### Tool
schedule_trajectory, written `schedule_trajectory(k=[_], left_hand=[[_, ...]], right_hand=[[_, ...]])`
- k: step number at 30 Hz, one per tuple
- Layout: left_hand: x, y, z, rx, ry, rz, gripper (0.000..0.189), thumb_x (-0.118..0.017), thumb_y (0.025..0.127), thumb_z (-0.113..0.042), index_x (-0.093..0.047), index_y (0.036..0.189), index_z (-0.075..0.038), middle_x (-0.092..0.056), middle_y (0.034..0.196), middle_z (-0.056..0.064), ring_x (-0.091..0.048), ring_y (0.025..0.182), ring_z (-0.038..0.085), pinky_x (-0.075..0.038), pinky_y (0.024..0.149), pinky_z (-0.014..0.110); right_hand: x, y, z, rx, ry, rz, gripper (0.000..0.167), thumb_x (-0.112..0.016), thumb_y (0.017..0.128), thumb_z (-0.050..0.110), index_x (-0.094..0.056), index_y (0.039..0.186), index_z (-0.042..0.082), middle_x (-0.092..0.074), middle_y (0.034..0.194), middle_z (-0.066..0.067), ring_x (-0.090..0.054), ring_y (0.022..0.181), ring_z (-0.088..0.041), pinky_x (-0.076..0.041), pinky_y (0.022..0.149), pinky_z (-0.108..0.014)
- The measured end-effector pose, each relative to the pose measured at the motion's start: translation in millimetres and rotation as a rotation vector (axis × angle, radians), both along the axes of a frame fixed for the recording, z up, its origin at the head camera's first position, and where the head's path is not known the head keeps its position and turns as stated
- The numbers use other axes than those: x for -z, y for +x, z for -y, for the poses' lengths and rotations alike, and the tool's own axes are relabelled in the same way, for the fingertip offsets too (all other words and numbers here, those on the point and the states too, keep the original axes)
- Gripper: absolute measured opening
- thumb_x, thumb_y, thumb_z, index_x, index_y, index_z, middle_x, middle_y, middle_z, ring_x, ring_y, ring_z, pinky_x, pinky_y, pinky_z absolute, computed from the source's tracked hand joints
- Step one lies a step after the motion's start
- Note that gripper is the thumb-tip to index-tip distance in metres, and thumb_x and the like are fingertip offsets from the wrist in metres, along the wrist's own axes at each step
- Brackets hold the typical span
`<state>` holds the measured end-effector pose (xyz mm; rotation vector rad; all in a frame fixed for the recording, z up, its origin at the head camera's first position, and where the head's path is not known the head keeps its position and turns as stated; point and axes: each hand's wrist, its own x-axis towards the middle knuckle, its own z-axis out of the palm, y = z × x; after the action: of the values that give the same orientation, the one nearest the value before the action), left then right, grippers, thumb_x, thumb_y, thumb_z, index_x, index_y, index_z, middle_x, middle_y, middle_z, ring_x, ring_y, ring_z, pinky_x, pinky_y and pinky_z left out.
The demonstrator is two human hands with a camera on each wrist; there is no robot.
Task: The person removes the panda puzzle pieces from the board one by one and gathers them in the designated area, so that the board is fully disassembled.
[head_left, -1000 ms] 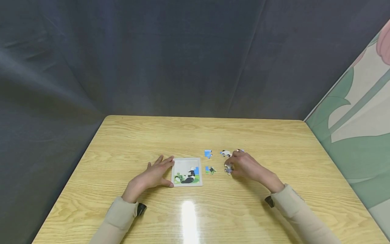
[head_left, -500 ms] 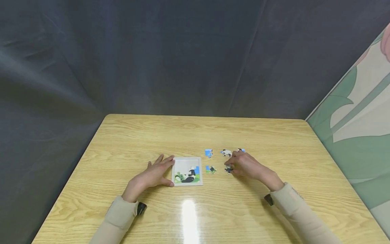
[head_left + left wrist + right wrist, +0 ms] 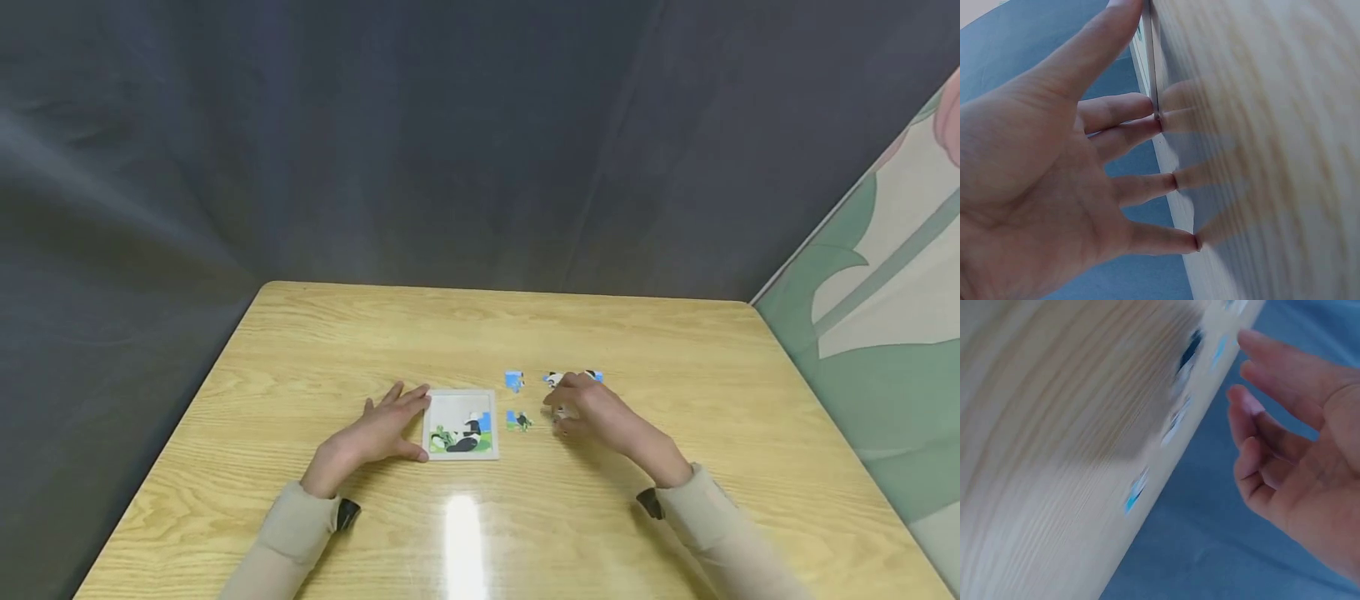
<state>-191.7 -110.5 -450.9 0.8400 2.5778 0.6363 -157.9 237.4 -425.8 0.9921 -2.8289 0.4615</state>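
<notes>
A square puzzle tray (image 3: pixel 497 433) lies on the table, its lower part filled with panda pieces and its upper part bare. My left hand (image 3: pixel 378 429) spans the tray's left side, fingers spread, thumb and a fingertip touching its edge. In the left wrist view the fingers (image 3: pixel 1150 184) are straight against the wood. My right hand (image 3: pixel 607 417) hovers over a partly hidden puzzle piece (image 3: pixel 559 413). Fingers loosely bent, the right hand (image 3: pixel 1300 425) shows nothing held in the right wrist view. Between tray and right hand lies a green-and-blue puzzle piece (image 3: pixel 517 421).
Farther back on the wooden table (image 3: pixel 360 333) lie a blue puzzle piece (image 3: pixel 513 381), a panda-face piece (image 3: pixel 553 379) and a partly covered blue-and-black piece (image 3: pixel 594 375). A dark curtain (image 3: pixel 450 150) hangs behind the table. Patterned cloth (image 3: pixel 885 400) stands at the right.
My right hand has shifted slightly left and its fingers have come off the puzzle piece beneath them. My left hand stays at the tray.
</notes>
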Motion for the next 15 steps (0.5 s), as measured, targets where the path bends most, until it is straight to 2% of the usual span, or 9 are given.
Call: schedule_trajectory(k=[3,9,15], left_hand=[[-0.9,-0.2,0.9,0.001,-0.005,-0.005,0.083,-0.079,0.077,-0.033,-0.041,0.145,-0.004,-0.023,0.158,0.012,-0.007,0.143,0.046,-0.009,0.097,0.08],[-0.3,0.4,1.4,0.004,0.0,0.002,0.083,-0.079,0.077,-0.033,-0.041,0.145,-0.004,-0.023,0.158,0.011,-0.007,0.143,0.046,-0.009,0.097,0.08],[-0.6,0.9,1.3,0.012,0.001,-0.004,0.083,-0.078,0.077,-0.034,-0.041,0.145,-0.003,-0.023,0.158,0.012,-0.007,0.143,0.046,-0.01,0.097,0.08]], right_hand=[[0.1,1.1,24.9,-0.025,-0.05,-0.02,0.029,-0.081,0.074,0.003,-0.072,0.101,0.002,-0.065,0.096,-0.007,-0.06,0.085,-0.019,-0.053,0.071,-0.029],[9.5,-5.5,69.5,-0.094,-0.048,-0.007,0.029,-0.08,0.078,0.01,-0.073,0.104,0.002,-0.068,0.097,-0.007,-0.06,0.085,-0.019,-0.051,0.071,-0.028],[19.8,-9.8,89.5,-0.063,-0.024,-0.011,0.029,-0.082,0.072,0.002,-0.073,0.101,0.003,-0.067,0.093,-0.008,-0.058,0.08,-0.019,-0.049,0.069,-0.027]])
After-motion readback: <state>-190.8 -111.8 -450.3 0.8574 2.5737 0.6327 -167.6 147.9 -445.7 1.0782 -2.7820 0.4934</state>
